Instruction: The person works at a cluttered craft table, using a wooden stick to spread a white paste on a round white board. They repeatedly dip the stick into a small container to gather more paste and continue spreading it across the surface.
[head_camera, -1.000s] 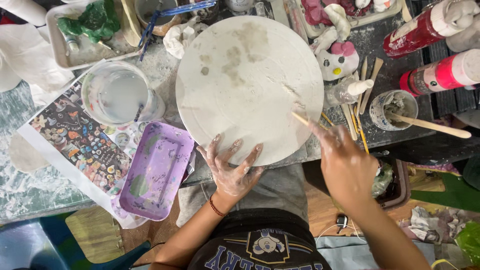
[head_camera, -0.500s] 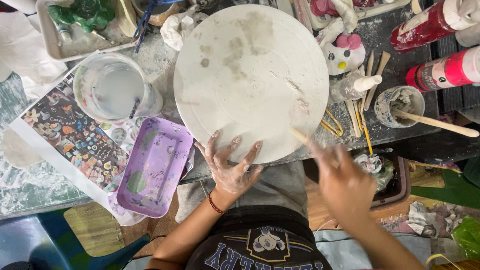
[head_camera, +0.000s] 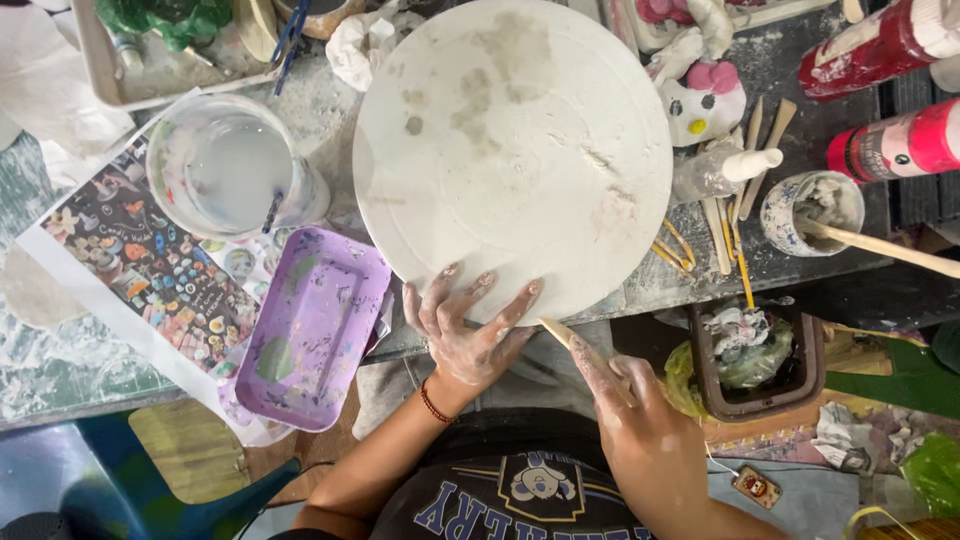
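Bracing: left hand (head_camera: 470, 335) flat, fingers spread on near edge of round white slab (head_camera: 512, 155), likely steadying it.
Tool: right hand (head_camera: 640, 420) closed around wooden stick (head_camera: 570, 340), tip just below slab rim.
Beside left hand: purple tray (head_camera: 312, 340).

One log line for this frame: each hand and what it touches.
left hand: flat on near edge of round white plaster disc | right hand: grips thin wooden stick, tip at disc rim | purple plastic tray: left of disc

The round plaster slab (head_camera: 512, 150) looks matt and chalky, faintly stained. The wooden modelling stick (head_camera: 566, 340) is pale and smooth. The purple plastic tray (head_camera: 315, 340) is paint-smeared, and the printed paper sheet (head_camera: 150, 270) glossy.
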